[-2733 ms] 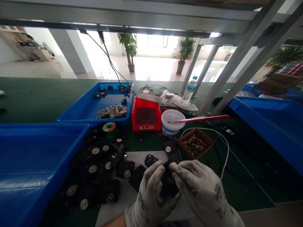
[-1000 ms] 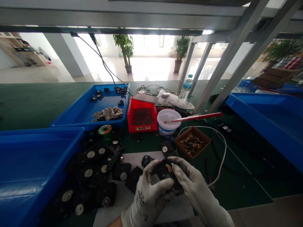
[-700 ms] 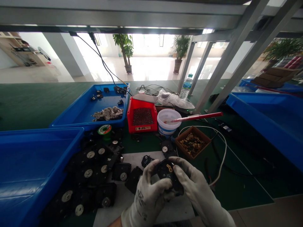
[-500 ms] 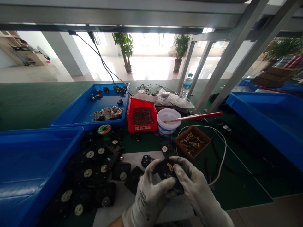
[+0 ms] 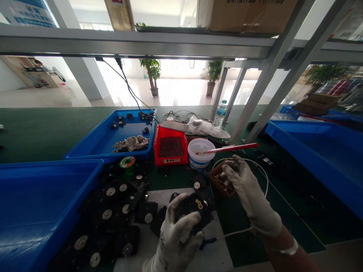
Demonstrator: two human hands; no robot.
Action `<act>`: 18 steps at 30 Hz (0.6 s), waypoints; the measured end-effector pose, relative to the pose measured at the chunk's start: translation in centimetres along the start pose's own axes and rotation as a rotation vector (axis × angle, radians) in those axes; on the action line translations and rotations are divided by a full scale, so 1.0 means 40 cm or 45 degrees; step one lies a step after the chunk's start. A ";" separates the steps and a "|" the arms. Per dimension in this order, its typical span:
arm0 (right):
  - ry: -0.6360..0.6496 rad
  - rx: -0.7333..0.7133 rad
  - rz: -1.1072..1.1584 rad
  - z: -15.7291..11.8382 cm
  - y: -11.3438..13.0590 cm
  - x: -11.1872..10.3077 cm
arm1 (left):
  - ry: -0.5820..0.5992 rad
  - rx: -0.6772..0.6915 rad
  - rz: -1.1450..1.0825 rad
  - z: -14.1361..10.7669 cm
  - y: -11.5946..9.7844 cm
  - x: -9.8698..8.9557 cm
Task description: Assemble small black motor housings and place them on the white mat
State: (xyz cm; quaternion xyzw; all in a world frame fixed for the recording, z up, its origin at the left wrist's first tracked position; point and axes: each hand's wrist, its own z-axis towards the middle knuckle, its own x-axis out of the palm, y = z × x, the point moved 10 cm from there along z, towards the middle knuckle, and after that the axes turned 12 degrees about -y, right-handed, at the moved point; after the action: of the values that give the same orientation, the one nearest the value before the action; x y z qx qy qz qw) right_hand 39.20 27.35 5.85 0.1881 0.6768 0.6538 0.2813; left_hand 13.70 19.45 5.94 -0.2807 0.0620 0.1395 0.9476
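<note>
Gripping a black plastic part (image 5: 195,208) is the left hand (image 5: 176,230), its gloved fingers wrapped firmly around the part's lower edge, with small brass rings (image 5: 200,204) showing on the face. The right hand (image 5: 244,185) is hovering apart from it, fingers pinched narrow above a brown tray (image 5: 227,189); whether they are holding anything small, I cannot tell.

The held part is sitting below and to the right of a red bin (image 5: 170,140), above a white sheet (image 5: 211,249) whose right edge borders a green bench mat (image 5: 263,234). A white cable (image 5: 238,232) is crossing that mat towards the right hand.

The red bin is full of dark granules (image 5: 171,147). Left of it, a blue tray (image 5: 87,149) is holding a crumpled rag (image 5: 131,143) and small black pieces (image 5: 120,122). Right of it, a white tub (image 5: 197,160) is carrying a red rod (image 5: 234,148) across its rim. Below the red bin and to its left, many black parts with metal discs (image 5: 107,215) are lying in a heap.

The right hand is hiding part of the brown tray, so its contents are hard to make out.
</note>
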 end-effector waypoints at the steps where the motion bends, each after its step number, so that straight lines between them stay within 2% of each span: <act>1: -0.030 -0.040 -0.020 0.040 0.019 0.002 | -0.021 0.023 -0.021 0.005 -0.005 -0.006; 5: 0.018 -0.202 -0.047 0.138 0.079 0.070 | -0.103 0.009 0.018 0.024 -0.007 -0.048; 8: 0.037 -0.324 -0.061 0.161 0.102 0.119 | -0.084 -0.120 0.221 0.033 0.023 -0.076; 11: 0.051 -0.403 -0.091 0.160 0.120 0.138 | -0.070 -0.221 0.338 0.043 0.054 -0.098; 14: -0.023 -0.463 -0.060 0.127 0.167 0.100 | -0.070 -0.275 0.364 0.059 0.077 -0.109; 18: -0.334 -0.610 0.128 0.001 0.260 -0.050 | -0.072 -0.322 0.370 0.071 0.104 -0.118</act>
State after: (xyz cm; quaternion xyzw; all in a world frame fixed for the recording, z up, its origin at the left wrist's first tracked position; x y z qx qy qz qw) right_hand 39.59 26.91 16.41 0.2327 0.4506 0.7784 0.3700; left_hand 8.04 23.27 7.09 -0.3816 0.0572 0.2895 0.8760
